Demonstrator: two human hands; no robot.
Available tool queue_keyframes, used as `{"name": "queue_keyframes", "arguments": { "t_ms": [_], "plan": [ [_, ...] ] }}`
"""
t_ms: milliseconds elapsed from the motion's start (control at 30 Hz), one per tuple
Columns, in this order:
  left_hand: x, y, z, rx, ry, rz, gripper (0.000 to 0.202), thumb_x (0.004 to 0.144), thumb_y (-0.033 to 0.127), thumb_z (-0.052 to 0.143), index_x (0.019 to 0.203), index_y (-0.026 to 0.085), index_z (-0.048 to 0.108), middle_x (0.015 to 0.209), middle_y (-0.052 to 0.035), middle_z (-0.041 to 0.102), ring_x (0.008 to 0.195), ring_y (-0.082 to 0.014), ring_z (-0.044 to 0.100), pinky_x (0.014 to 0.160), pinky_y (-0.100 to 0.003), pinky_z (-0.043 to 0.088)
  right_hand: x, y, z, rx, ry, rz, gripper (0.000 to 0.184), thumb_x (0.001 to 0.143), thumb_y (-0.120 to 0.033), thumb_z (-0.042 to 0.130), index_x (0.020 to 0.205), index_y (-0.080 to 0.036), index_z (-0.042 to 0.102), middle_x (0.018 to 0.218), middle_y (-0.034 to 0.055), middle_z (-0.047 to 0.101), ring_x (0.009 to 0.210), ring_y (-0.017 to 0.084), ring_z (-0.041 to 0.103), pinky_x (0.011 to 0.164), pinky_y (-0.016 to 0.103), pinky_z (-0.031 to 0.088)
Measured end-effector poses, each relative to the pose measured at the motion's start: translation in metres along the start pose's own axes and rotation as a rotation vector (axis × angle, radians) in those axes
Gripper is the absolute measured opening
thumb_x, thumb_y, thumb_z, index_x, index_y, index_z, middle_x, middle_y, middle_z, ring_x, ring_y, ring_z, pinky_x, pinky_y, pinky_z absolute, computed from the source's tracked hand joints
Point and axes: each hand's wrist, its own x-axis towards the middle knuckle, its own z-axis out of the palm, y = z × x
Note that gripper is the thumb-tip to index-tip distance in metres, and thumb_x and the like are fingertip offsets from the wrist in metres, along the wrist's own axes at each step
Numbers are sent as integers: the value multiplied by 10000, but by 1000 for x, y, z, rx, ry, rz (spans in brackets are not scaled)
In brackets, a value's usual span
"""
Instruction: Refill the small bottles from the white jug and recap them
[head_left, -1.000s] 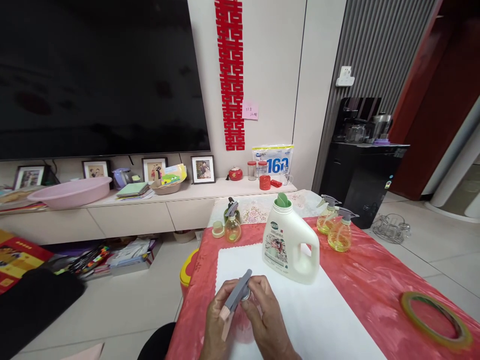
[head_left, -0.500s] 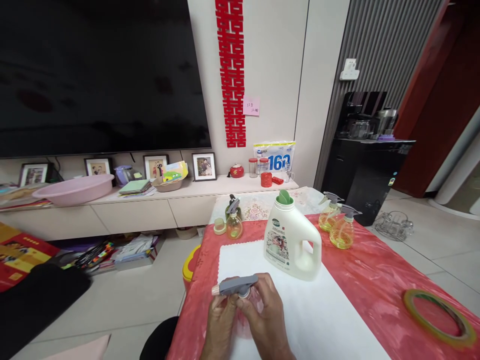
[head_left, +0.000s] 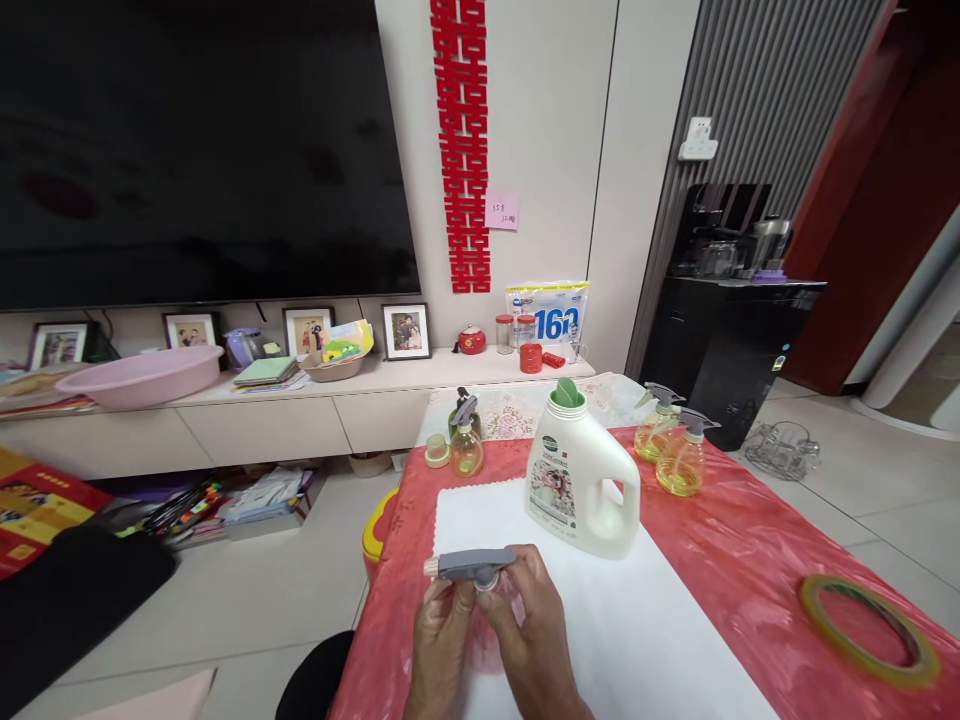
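1. Left hand: at the near edge of the table, fingers curled around the side of a small clear spray bottle, whose body is mostly hidden between the two hands.
2. Right hand: fingers closed at the neck of the spray bottle, just under the grey spray head; the head lies level, its nozzle pointing left.
3. White mat: spread over the red table cover; the spray bottle is held just above its near left part. Whether the bottle base touches the mat cannot be told.
4. White detergent jug: stands upright on the far part of the mat, green cap on, near the hands but apart from them.
5. Filled spray bottles: one at the far left beside a small lid; two more at the far right, holding yellow liquid.
6. Roll of tape: lies flat on the right, well apart from the hands.
7. Risk, as a judgement: if the spray head is seated crooked on the neck, it may cross-thread or leak; the bottle is light and clear, so a firm twist with a loose hold from the left hand may let it slip or tip toward the detergent jug.
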Motion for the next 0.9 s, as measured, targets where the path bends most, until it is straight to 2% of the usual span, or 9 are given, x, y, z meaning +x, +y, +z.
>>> {"name": "queue_keyframes", "arguments": {
  "t_ms": [133, 233, 333, 467, 533, 633, 800, 900],
  "plan": [
    [-12, -3, -8, 128, 101, -21, 489, 618, 613, 843, 890, 213, 772, 1071, -110, 781, 1085, -334, 701, 904, -369, 586, -1, -1, 6, -44, 96, -46, 73, 983, -178, 518, 997, -174, 589, 968, 28, 548, 881, 106, 556, 760, 170, 478],
    [-22, -2, -3, 131, 97, 22, 439, 644, 558, 844, 951, 254, 769, 1134, -94, 768, 1171, -338, 665, 922, -357, 580, -2, 0, 11, -63, 136, -56, 111, 960, -155, 503, 1017, -181, 595, 969, 28, 545, 882, 108, 560, 757, 175, 488],
    [-26, 6, 15, 91, 57, 21, 487, 703, 519, 811, 1070, 211, 724, 1076, -93, 771, 1043, -305, 717, 858, -344, 589, -5, 2, 15, -94, 181, -64, 192, 959, -115, 439, 1055, -178, 593, 974, 39, 549, 874, 109, 570, 728, 182, 496],
    [-24, 22, 32, 84, 122, 13, 504, 584, 397, 871, 992, 175, 676, 948, -81, 764, 883, -262, 736, 753, -313, 589, -9, 6, 17, -136, 204, -38, 210, 976, -124, 401, 1050, -155, 595, 977, 68, 558, 864, 125, 576, 684, 203, 497],
    [-23, 29, 35, 111, 132, 19, 435, 578, 341, 851, 937, 175, 669, 907, -69, 755, 830, -241, 724, 716, -303, 578, -11, 10, 15, -147, 193, -11, 154, 947, -154, 467, 1028, -147, 598, 983, 74, 558, 885, 137, 570, 718, 220, 502],
    [-22, 36, 32, 201, 67, 48, 339, 638, 291, 792, 937, 164, 697, 881, -57, 744, 773, -206, 688, 713, -299, 556, -13, 13, 10, -132, 146, 35, 159, 898, -197, 521, 1024, -142, 599, 1008, 76, 557, 925, 146, 555, 787, 245, 503],
    [-19, 36, 24, 219, 20, 169, 222, 697, 252, 759, 908, 182, 755, 971, -60, 722, 973, -231, 661, 908, -334, 515, -12, 12, -2, -63, 29, 102, 244, 906, -310, 579, 1085, -150, 621, 1061, 78, 556, 970, 155, 539, 818, 258, 499],
    [-18, 37, 20, 209, -30, 168, 228, 727, 286, 767, 936, 195, 769, 984, -59, 721, 979, -234, 659, 904, -334, 514, -13, 9, -9, -18, -29, 129, 276, 923, -350, 579, 1109, -152, 625, 1090, 82, 552, 1016, 166, 536, 875, 273, 498]
  ]
}}
